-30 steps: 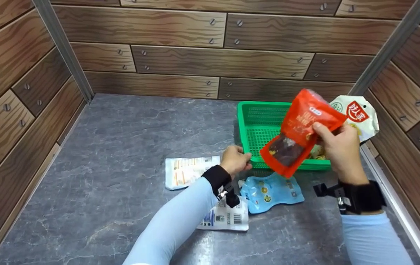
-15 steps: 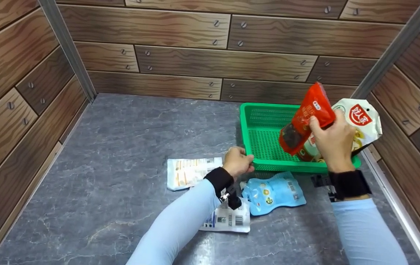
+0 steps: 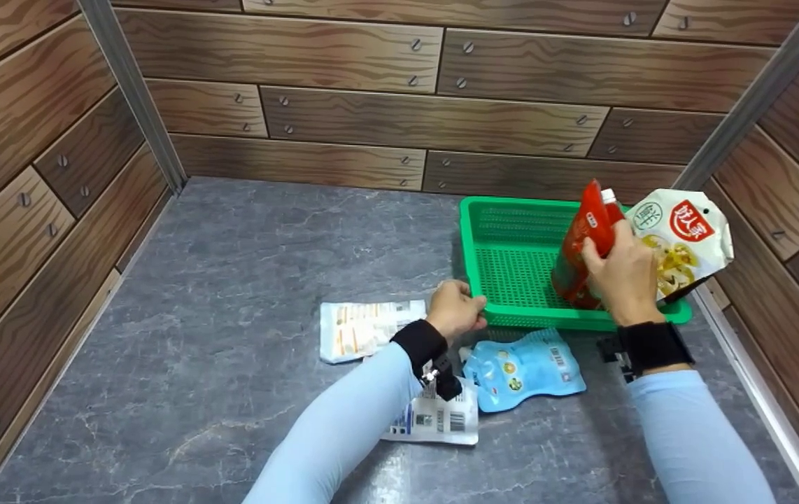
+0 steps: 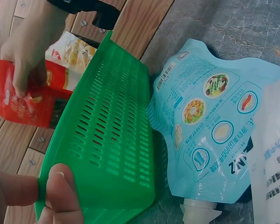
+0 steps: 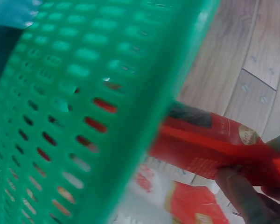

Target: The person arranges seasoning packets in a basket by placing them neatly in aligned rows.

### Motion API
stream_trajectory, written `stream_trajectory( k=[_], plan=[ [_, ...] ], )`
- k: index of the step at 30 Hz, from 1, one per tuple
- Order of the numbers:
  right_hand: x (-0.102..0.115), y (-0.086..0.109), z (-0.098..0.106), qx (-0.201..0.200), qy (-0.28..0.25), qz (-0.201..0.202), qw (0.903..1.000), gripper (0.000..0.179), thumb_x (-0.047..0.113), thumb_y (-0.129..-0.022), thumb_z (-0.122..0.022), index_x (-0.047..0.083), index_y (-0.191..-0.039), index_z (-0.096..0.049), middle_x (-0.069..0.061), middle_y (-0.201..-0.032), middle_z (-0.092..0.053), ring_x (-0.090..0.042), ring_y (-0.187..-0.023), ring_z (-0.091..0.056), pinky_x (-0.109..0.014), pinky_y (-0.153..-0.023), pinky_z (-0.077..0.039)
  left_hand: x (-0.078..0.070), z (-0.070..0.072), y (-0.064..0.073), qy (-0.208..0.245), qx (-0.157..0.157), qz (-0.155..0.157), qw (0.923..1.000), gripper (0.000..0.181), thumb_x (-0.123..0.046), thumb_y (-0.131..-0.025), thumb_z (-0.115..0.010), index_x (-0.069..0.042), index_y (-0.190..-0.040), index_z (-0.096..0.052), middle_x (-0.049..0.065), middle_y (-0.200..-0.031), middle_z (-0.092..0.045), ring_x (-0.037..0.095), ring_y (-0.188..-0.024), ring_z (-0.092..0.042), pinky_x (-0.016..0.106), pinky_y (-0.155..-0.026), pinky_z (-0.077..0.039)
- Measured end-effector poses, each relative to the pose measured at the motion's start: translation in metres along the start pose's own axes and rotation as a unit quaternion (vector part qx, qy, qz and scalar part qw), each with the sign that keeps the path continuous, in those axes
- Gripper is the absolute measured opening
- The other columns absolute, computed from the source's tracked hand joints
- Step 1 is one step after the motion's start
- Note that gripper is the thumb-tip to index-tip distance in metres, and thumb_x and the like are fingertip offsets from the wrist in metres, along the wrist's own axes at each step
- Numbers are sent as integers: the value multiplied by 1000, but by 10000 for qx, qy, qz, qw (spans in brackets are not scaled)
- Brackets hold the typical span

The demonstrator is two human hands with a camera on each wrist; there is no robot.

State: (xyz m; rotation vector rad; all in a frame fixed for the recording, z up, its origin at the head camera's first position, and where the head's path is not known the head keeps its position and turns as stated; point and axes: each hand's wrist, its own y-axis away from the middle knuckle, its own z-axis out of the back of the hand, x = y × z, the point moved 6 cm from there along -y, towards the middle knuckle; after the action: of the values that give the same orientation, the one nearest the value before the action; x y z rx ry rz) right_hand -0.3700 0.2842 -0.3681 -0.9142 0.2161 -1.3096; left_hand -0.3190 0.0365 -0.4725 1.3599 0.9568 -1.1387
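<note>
My right hand point(image 3: 625, 273) grips a red pouch point(image 3: 581, 241) by its upper part. The pouch stands nearly upright, its lower end inside the green plastic basket point(image 3: 504, 313). In the right wrist view, fingers pinch the red pouch point(image 5: 210, 149) beyond the basket's rim. At the basket's front left corner, my left hand point(image 3: 457, 309) holds the rim between thumb and fingers, as the left wrist view also shows. A white food packet point(image 3: 683, 241) leans in the basket's right end, beside my right hand. Behind the red pouch a white cap point(image 3: 608, 196) sticks up.
In front of the basket lies a light blue spouted pouch point(image 3: 525, 371). One white packet point(image 3: 354, 329) lies left of my left wrist, and another white packet point(image 3: 441, 418) is partly under my left forearm. Wood-patterned walls point(image 3: 343, 115) enclose the grey marbled surface point(image 3: 231, 280).
My right hand has lowered the red pouch into the basket, shifting left and turning the pouch more upright and edge-on. My left hand has stayed at the basket's corner.
</note>
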Motion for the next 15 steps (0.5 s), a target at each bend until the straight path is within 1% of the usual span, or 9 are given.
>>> stream_trajectory(
  k=[4, 9, 13, 15],
  plan=[
    [-5, 2, -4, 100, 117, -43, 9999, 32, 22, -88, -65, -6, -93, -50, -32, -71, -56, -52, -65, -56, -60, -54, -45, 0, -1, 0, -3, -63, 32, 10000, 46, -10, -96, -59, 4, -138, -43, 12, -70, -65, 17, -58, -63, 29, -66, -56],
    [-9, 4, -10, 279, 83, -38, 9996, 29, 19, -89, -65, -5, -93, -49, -31, -71, -56, -52, -66, -56, -59, -56, -45, 0, 0, -1, -56, -94, 74, 9999, 48, -11, -96, -59, 3, -139, -42, 10, -70, -65, 16, -58, -63, 29, -66, -55],
    [-12, 6, -14, 309, 106, 14, 9995, 28, 17, -87, -66, -6, -92, -50, -32, -72, -57, -53, -66, -57, -59, -57, -46, 0, 1, -1, -72, -60, 98, 9999, 48, -11, -96, -59, 3, -139, -42, 11, -70, -65, 16, -57, -62, 31, -68, -56],
    [-14, 8, -15, 298, 131, -22, 9995, 29, 17, -86, -66, -7, -91, -51, -33, -73, -58, -53, -67, -57, -60, -58, -46, 0, 1, -1, -44, -62, 109, 9999, 48, -11, -96, -59, 3, -139, -42, 12, -72, -65, 15, -57, -62, 32, -69, -56]
  ],
)
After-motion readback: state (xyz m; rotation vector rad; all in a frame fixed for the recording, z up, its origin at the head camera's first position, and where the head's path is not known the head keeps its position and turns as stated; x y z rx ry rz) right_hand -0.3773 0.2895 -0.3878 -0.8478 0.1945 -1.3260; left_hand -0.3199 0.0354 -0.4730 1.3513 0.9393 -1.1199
